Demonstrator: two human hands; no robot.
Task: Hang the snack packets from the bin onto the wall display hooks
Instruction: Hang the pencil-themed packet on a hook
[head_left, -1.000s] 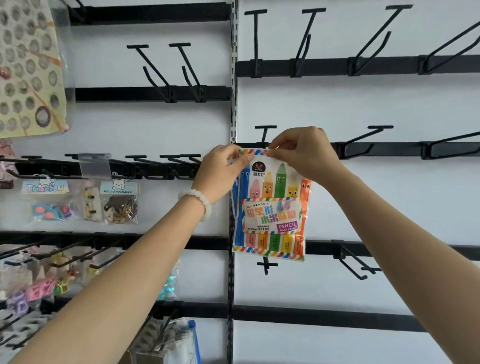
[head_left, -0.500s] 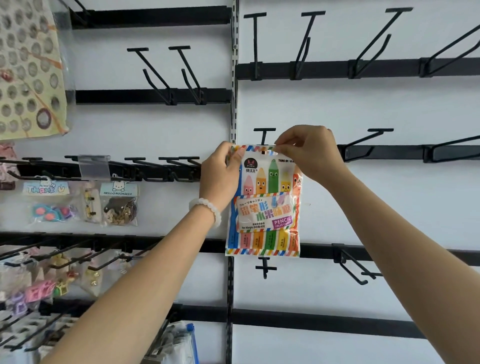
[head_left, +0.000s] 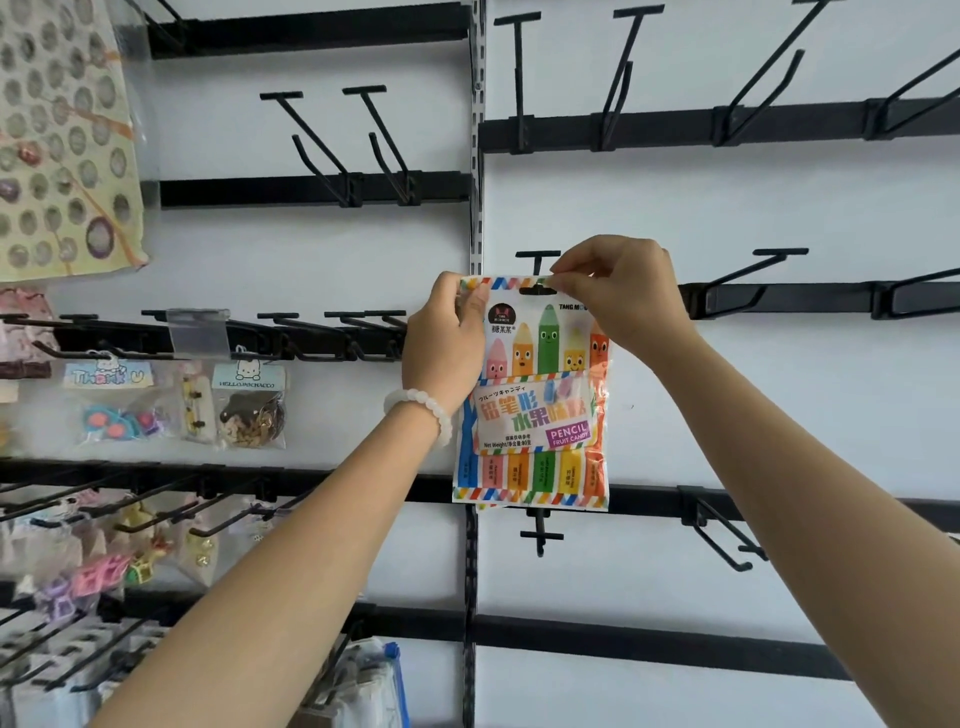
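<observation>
A colourful pencil fruit candy packet (head_left: 535, 405) hangs flat against the white wall, held by both hands at its top edge. My left hand (head_left: 444, 345) pinches the top left corner. My right hand (head_left: 621, 291) pinches the top edge beside the dark hang slot. The black T-ended hook (head_left: 537, 257) sticks out just above the slot. Whether the hook passes through the slot cannot be seen. The bin is out of view.
Bare black hooks (head_left: 743, 280) line the rails to the right, above and below. On the left, hooks carry small trinket bags (head_left: 249, 405) and a large patterned sheet (head_left: 62, 140). A vertical metal rail (head_left: 474, 208) runs down the wall beside the packet.
The packet has shifted slightly left and up, and its top slot now sits right under the hook's end. Both hands kept their hold on the top edge.
</observation>
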